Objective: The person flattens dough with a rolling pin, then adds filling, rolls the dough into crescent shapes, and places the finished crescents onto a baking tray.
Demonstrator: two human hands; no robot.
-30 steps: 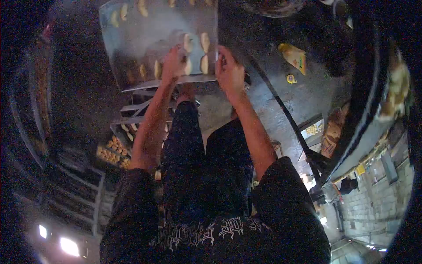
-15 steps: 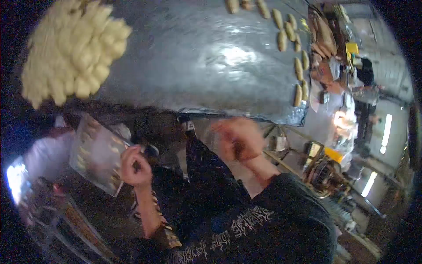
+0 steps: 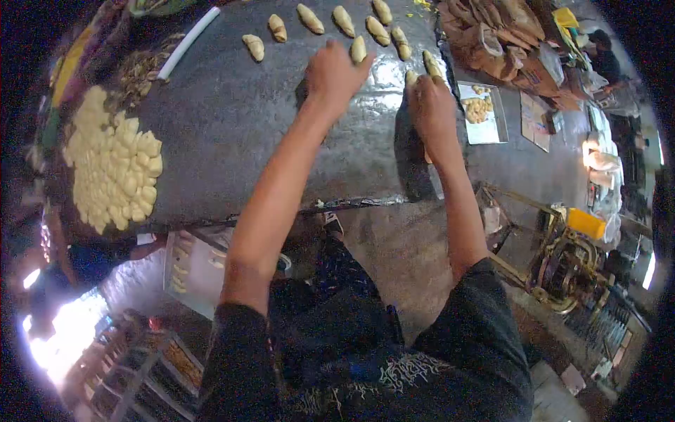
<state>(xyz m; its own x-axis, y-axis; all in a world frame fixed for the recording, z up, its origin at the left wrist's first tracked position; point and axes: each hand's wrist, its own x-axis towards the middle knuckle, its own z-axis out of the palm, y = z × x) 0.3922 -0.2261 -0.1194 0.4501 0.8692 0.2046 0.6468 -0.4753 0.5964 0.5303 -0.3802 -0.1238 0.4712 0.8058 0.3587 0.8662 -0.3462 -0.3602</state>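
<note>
Several pale dough rolls (image 3: pixel 309 19) lie along the far side of the dark worktable (image 3: pixel 232 126). My left hand (image 3: pixel 334 81) is closed around one dough roll (image 3: pixel 358 49), which shows between its thumb and fingers. To the right, my right hand (image 3: pixel 432 105) is closed at the lower end of another dough roll (image 3: pixel 411 77), its fingertips partly hidden. A further roll (image 3: pixel 432 65) lies just beyond that hand. At the table's left sits a large cluster of small dough pieces (image 3: pixel 116 172).
A white rod (image 3: pixel 188 43) lies at the far left. A tray (image 3: pixel 200 281) with dough strips is below the table's near edge, beside another person's arm (image 3: pixel 148 246). Right of the table are a tray of pieces (image 3: pixel 485 130), brown bags (image 3: pixel 485 42) and a machine (image 3: pixel 569 271).
Both hands have moved from below the table's near edge up to the rolls at its far side. My left hand is away from the tray. The camera view has shifted.
</note>
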